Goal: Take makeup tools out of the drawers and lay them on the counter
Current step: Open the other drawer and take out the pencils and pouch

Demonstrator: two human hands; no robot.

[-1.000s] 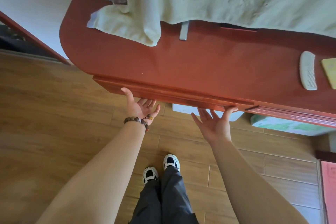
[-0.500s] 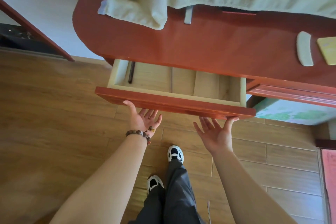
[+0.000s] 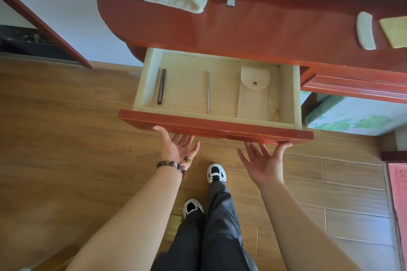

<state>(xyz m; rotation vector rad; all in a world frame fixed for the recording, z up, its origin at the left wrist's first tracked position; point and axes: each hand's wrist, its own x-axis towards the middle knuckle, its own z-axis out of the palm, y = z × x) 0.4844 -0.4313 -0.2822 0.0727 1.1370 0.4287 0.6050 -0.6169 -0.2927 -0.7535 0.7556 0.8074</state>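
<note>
Room: I look down on a wood-plank floor with a red-brown lacquered wooden counter ahead, its pale wooden drawer with a red-brown front pulled out toward me.
Left hand: palm up, fingers spread and straight under the drawer front's lower edge, thumb tip against it; it holds nothing. A brown bead bracelet sits at the wrist.
Right hand: also palm up and spread, thumb tip touching the front's underside, nothing held.
Nearest tool: the dark slim cylindrical pencil-like stick lies beyond and just left of my left hand, long axis pointing away from me, beside the drawer's left wall.
Next out: a thin grey metal rod, ahead of the left hand and slightly right, same axis.
Right-hand side: a cream flap pouch with a dark snap lies straight beyond the right hand.
Judgement: the left hand is nearer both sticks, and must rise over the front to reach in.
On the counter: a pale curved comb, far right beyond the right hand.
Writing: I can read none.
</note>
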